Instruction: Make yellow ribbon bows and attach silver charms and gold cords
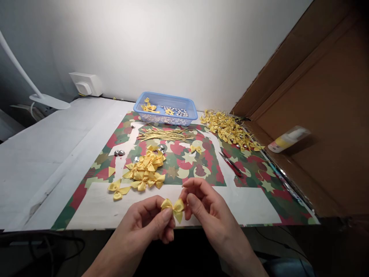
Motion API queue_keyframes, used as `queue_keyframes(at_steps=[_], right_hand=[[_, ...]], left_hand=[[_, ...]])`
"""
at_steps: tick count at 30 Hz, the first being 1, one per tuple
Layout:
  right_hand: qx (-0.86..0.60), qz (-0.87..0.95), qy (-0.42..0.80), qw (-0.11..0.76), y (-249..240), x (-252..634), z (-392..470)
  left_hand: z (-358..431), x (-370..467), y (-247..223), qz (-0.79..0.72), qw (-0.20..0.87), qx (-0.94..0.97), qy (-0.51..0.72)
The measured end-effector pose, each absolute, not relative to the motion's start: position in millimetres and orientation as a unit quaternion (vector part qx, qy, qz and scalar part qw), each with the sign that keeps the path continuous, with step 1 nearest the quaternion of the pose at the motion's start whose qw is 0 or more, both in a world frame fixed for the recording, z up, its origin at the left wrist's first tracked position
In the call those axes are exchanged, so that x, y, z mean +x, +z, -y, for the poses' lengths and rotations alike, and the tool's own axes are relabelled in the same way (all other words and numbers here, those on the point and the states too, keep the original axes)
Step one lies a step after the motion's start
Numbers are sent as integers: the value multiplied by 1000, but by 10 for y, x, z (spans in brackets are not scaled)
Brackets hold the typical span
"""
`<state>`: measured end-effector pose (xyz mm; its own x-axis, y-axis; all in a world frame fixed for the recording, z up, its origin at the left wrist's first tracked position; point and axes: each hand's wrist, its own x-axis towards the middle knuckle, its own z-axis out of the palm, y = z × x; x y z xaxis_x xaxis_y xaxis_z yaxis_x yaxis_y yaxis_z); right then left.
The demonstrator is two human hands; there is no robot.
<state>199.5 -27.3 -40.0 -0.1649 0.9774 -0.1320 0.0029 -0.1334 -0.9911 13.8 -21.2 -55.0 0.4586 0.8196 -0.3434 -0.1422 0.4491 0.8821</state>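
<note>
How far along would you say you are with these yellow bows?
Partway, I'd judge. The right-hand heap, where bows lie with cords and silver beads, looks done. One bow is in the left hand, the right hand close beside it. Apparently left: the loose pile of bows, the bundled cords, and the bows and beads inside the blue basket.

Basket (pixel 165 118) behind twist ties (pixel 165 134); bow pile (pixel 147 165) before them; scissors (pixel 232 164) right.

1 blue basket (pixel 165 120), yellow bows (pixel 149 163)
</note>
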Motion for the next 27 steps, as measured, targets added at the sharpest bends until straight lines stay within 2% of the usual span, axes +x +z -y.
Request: queue_keyframes(at_steps=[4, 9, 15, 20, 22, 27], right_hand=[[-457, 482, 633, 398, -419, 1978, 299], [-486, 507, 601, 382, -400, 1918, 335], [-511, 534, 572, 355, -417, 1914, 318], [-517, 558, 557, 333, -415, 1976, 339], [-521, 580, 530, 332, -376, 2051, 291], [-610, 617, 358, 345, -271, 2512, -177]], left_hand=[[207, 138, -547, -414, 732, 436, 319], [166, 139, -528, -400, 719, 457, 338], [143, 190, -523, -460, 608, 547, 346], [149, 268, -568, -461, 588, 554, 368], [154, 284, -597, -458, 599, 542, 372], [168, 245, -719, -461, 603, 513, 401]])
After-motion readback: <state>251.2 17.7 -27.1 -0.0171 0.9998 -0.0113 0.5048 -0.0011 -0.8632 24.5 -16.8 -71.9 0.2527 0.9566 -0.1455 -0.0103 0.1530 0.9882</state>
